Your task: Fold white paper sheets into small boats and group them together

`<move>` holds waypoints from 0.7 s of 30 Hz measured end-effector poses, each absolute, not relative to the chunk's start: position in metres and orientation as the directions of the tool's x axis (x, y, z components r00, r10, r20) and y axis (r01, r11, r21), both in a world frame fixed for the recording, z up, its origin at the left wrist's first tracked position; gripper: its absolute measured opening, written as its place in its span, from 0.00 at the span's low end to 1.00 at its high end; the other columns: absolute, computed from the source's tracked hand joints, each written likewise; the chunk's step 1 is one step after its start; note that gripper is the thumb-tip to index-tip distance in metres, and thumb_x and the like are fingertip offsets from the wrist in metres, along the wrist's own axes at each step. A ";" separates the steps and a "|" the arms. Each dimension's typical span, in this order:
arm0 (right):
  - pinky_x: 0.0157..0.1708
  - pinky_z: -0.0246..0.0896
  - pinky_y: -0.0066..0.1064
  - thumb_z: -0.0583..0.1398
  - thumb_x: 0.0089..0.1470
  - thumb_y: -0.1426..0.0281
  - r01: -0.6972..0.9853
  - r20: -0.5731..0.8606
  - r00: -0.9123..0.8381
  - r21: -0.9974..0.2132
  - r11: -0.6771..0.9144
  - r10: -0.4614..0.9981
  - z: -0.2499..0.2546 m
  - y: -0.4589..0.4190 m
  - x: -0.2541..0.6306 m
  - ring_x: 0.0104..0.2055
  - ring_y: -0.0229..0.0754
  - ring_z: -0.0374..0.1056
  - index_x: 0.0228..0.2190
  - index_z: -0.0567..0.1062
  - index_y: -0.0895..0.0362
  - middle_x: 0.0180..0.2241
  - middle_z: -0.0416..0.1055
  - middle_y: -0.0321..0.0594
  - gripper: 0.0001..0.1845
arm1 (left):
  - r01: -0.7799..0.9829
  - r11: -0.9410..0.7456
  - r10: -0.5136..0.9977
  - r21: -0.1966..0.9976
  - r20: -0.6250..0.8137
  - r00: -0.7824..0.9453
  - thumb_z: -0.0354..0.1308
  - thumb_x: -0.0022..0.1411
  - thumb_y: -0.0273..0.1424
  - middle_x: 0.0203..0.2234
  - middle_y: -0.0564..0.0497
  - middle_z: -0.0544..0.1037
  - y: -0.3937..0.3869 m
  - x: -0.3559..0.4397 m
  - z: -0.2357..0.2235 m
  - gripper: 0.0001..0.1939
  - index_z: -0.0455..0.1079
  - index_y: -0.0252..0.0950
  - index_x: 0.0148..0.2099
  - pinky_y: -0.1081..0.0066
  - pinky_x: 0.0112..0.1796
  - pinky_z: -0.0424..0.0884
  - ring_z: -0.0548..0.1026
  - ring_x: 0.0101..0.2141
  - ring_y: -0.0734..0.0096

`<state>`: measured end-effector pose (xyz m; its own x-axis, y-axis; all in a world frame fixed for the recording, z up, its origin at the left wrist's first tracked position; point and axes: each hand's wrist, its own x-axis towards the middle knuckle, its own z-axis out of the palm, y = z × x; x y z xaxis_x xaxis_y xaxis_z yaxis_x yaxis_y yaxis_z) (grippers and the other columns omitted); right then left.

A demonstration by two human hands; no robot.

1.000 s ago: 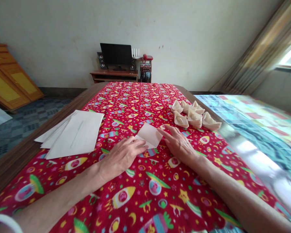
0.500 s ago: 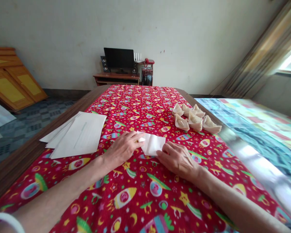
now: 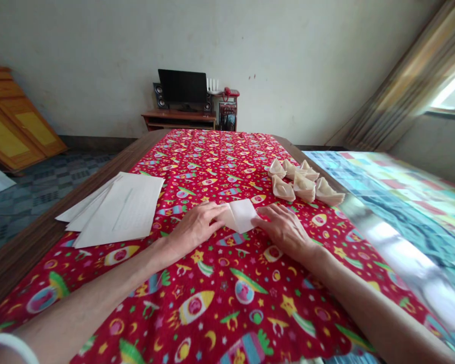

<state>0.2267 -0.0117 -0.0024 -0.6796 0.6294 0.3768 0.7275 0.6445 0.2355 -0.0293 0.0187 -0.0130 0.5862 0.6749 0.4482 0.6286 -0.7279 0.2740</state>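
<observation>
A small folded sheet of white paper [image 3: 243,215] lies between my hands on the red patterned cloth [image 3: 227,283], a crease running down its middle. My left hand [image 3: 199,222] pinches the paper's left edge between thumb and fingers. At the right edge, my right hand [image 3: 282,227] grips the paper's corner with its thumb and bent fingers. Several folded paper boats [image 3: 304,188] stand grouped beyond my right hand. To the left, a fanned stack of white paper sheets [image 3: 117,212] rests on the cloth, apart from my left hand.
The cloth covers a long brown wooden table [image 3: 129,159]. Along its right side is a bed [image 3: 402,202] with a bright coverlet. A monitor [image 3: 182,88] with speakers stands on a low desk by the far wall. A yellow cabinet [image 3: 20,121] is at the left.
The paper between my hands has been turned and refolded along its crease. My right hand moved down to its near edge, then back up to the right side; my left hand stayed on the left.
</observation>
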 end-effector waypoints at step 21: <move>0.33 0.59 0.25 0.55 0.58 0.73 0.701 0.384 -0.444 -0.413 0.581 0.809 -0.012 -0.031 0.211 0.34 0.36 0.67 0.33 0.75 0.57 0.33 0.71 0.39 0.08 | 0.770 -0.545 0.838 0.332 0.247 0.487 0.54 0.59 0.38 0.21 0.55 0.66 0.013 -0.020 -0.007 0.14 0.66 0.36 0.25 0.74 0.25 0.53 0.64 0.22 0.75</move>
